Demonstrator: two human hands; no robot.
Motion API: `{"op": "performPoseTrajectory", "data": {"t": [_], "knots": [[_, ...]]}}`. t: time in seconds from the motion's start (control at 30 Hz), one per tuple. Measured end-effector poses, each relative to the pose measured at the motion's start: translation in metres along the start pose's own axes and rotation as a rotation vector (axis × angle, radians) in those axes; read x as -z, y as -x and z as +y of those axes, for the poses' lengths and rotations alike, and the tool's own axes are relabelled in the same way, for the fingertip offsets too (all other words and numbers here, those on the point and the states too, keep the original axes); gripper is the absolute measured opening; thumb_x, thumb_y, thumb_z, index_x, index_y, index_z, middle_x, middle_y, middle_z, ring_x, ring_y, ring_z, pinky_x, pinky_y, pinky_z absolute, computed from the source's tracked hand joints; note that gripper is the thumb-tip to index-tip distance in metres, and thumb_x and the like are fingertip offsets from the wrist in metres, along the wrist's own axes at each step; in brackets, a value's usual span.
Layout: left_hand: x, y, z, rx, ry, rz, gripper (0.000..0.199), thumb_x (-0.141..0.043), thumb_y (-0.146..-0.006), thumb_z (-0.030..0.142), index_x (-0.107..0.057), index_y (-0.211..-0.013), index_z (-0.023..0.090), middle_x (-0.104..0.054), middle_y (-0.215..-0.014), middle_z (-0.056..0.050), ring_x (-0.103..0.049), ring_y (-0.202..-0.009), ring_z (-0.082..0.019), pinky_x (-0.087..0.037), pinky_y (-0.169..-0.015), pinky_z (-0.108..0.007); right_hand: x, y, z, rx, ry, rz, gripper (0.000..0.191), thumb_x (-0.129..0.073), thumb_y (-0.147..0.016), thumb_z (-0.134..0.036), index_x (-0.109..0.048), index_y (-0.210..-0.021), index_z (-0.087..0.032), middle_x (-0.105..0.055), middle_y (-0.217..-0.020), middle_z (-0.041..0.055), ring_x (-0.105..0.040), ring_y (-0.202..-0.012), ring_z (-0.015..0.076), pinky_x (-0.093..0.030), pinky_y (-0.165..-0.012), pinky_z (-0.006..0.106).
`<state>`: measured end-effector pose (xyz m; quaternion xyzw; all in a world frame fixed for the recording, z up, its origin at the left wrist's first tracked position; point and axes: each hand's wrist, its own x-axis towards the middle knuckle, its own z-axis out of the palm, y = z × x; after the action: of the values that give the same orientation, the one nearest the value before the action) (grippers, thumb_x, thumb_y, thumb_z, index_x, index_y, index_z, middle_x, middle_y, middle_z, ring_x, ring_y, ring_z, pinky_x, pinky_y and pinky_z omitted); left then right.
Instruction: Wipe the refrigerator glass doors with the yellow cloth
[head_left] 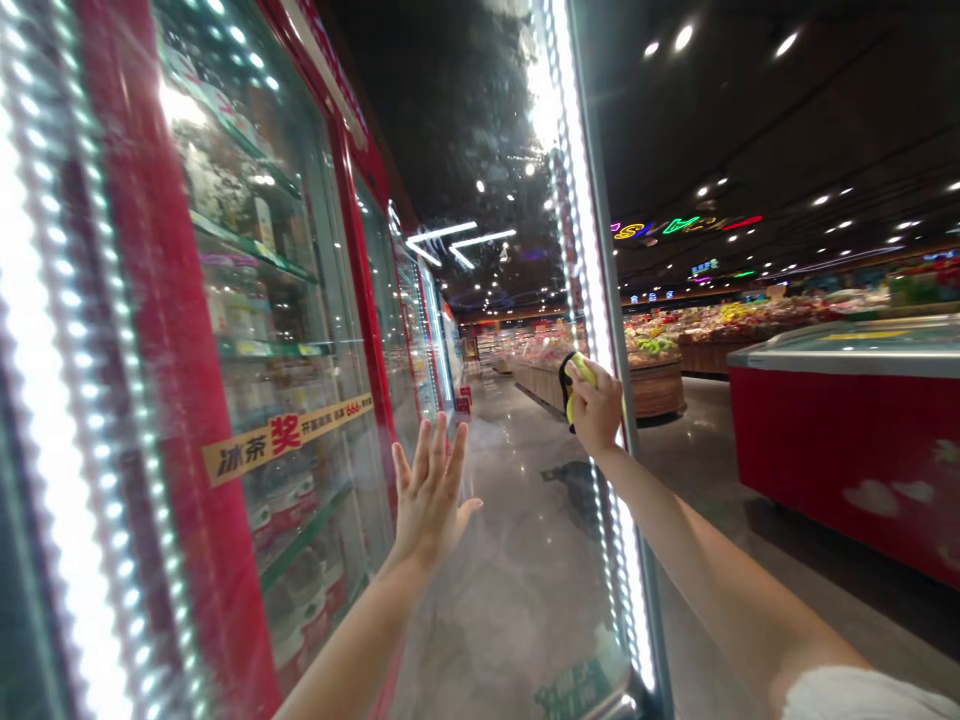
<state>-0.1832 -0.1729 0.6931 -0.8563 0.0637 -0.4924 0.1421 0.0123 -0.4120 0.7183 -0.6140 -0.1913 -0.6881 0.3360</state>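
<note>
A glass door (510, 560) stands open in front of me, with a bright strip of LED lights along its right edge. My right hand (598, 408) is closed round a yellow-green and black object (574, 385), held against the glass beside the light strip. What exactly the object is cannot be made out. Left of it, my left hand (430, 495) is raised with its fingers spread, near or on the glass, and holds nothing. Whether its palm touches the pane is unclear.
Red-framed glass coolers (289, 300) with shelves of bottles line the left side. A red chest freezer (840, 440) stands at the right. Produce stands (652, 390) are farther back, beyond a shiny floor (705, 450).
</note>
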Motion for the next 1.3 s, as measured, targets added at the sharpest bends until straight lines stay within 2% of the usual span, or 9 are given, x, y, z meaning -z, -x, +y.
{"op": "performPoseTrajectory", "data": {"t": [0.13,0.33,0.47,0.57,0.77,0.97,1.1,1.2,1.3], "knots": [[-0.002,0.000,0.000,-0.002,0.016,0.002,0.131,-0.086,-0.075,0.039,0.009,-0.163,0.025,-0.012,-0.171,-0.018,-0.011,-0.158,-0.038,-0.009,-0.124,-0.069,-0.023,-0.024,-0.034,-0.110,0.033,0.059,0.040,-0.044,-0.102,-0.018,-0.075,-0.125,-0.028,-0.068,-0.131,0.0106,-0.060,-0.117,0.0254,-0.048,-0.096,0.044],[0.003,0.009,-0.008,-0.011,-0.022,-0.029,0.128,-0.085,-0.076,0.038,0.007,-0.164,0.025,-0.013,-0.170,-0.018,-0.012,-0.158,-0.036,-0.009,-0.125,-0.066,-0.007,0.013,-0.060,0.178,-0.060,-0.193,0.039,-0.056,-0.099,-0.021,-0.071,-0.129,-0.042,-0.064,-0.140,0.0000,-0.055,-0.121,0.0225,-0.044,-0.104,0.038],[0.012,0.018,-0.018,0.001,-0.053,-0.039,0.127,-0.084,-0.078,0.036,0.010,-0.163,0.026,-0.011,-0.171,-0.018,-0.009,-0.158,-0.036,-0.009,-0.124,-0.068,-0.010,0.000,-0.057,-0.061,-0.046,-0.093,0.038,-0.047,-0.101,-0.019,-0.076,-0.123,-0.030,-0.066,-0.134,0.0094,-0.056,-0.120,0.0250,-0.045,-0.101,0.042],[0.017,0.022,-0.027,0.028,-0.066,-0.039,0.126,-0.083,-0.078,0.037,0.010,-0.163,0.027,-0.009,-0.171,-0.017,-0.009,-0.158,-0.036,-0.009,-0.124,-0.068,-0.022,-0.013,-0.086,-0.170,-0.020,-0.076,0.042,-0.045,-0.101,-0.019,-0.073,-0.128,-0.032,-0.061,-0.141,0.0096,-0.053,-0.122,0.0278,-0.046,-0.099,0.045],[0.028,0.039,-0.044,0.059,-0.075,-0.063,0.120,-0.081,-0.079,0.037,0.004,-0.163,0.028,-0.009,-0.172,-0.015,-0.009,-0.159,-0.036,-0.008,-0.125,-0.067,-0.003,0.022,-0.115,0.143,-0.072,-0.304,0.039,-0.058,-0.099,-0.025,-0.070,-0.129,-0.046,-0.064,-0.142,-0.0024,-0.053,-0.124,0.0248,-0.044,-0.104,0.041],[0.038,0.053,-0.058,0.067,-0.072,-0.103,0.115,-0.081,-0.079,0.037,-0.004,-0.164,0.026,-0.009,-0.171,-0.015,-0.006,-0.159,-0.036,-0.009,-0.123,-0.071,-0.017,0.001,-0.131,-0.141,-0.042,-0.122,0.038,-0.051,-0.100,-0.019,-0.075,-0.125,-0.037,-0.064,-0.140,0.0038,-0.053,-0.120,0.0280,-0.046,-0.098,0.044],[0.040,0.055,-0.059,0.064,-0.061,-0.099,0.117,-0.083,-0.077,0.037,-0.005,-0.164,0.027,-0.009,-0.171,-0.015,-0.006,-0.159,-0.036,-0.009,-0.122,-0.071,-0.018,0.010,-0.166,0.058,-0.088,-0.219,0.042,-0.056,-0.099,-0.022,-0.068,-0.133,-0.044,-0.061,-0.145,-0.0003,-0.051,-0.123,0.0274,-0.044,-0.103,0.044],[0.043,0.060,-0.061,0.057,-0.063,-0.096,0.119,-0.084,-0.076,0.035,-0.005,-0.164,0.027,-0.009,-0.172,-0.015,-0.007,-0.159,-0.036,-0.009,-0.124,-0.069,-0.005,0.027,-0.163,0.216,-0.105,-0.316,0.041,-0.061,-0.097,-0.024,-0.069,-0.129,-0.048,-0.064,-0.141,-0.0039,-0.052,-0.123,0.0248,-0.044,-0.103,0.040],[0.050,0.066,-0.068,0.072,-0.073,-0.093,0.121,-0.084,-0.076,0.033,-0.001,-0.164,0.028,-0.009,-0.172,-0.015,-0.007,-0.159,-0.036,-0.010,-0.124,-0.068,-0.004,0.019,-0.154,0.097,-0.084,-0.245,0.038,-0.057,-0.098,-0.022,-0.073,-0.125,-0.044,-0.066,-0.138,-0.0008,-0.053,-0.120,0.0253,-0.045,-0.102,0.041]]}}
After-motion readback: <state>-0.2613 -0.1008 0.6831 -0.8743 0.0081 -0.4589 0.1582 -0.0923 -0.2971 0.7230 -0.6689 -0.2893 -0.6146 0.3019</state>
